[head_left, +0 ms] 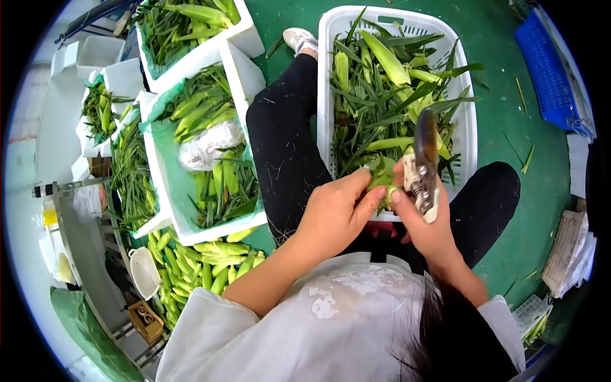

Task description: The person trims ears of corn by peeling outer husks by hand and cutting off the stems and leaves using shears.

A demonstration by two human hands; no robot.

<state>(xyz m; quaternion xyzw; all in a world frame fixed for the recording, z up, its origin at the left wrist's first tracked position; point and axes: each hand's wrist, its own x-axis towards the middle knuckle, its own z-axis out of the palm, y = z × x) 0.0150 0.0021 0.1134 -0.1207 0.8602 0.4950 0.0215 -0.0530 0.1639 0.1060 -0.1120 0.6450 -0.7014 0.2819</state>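
Observation:
My left hand [336,213] pinches a green corn husk piece [383,178] between thumb and fingers, over the near edge of a white basket [324,83]. My right hand [425,219] touches the same piece with its thumb and also holds pruning shears [423,169], whose dark part points up and away from me. Leafy corn cobs and husks [388,95] fill the basket, which stands between my legs.
White foam boxes [245,95] of leafy corn stand at the left. Below them lies a pile of husked cobs [203,264] beside a white bowl [145,274]. A blue crate [541,70] is at the right, above a beige basket [563,248].

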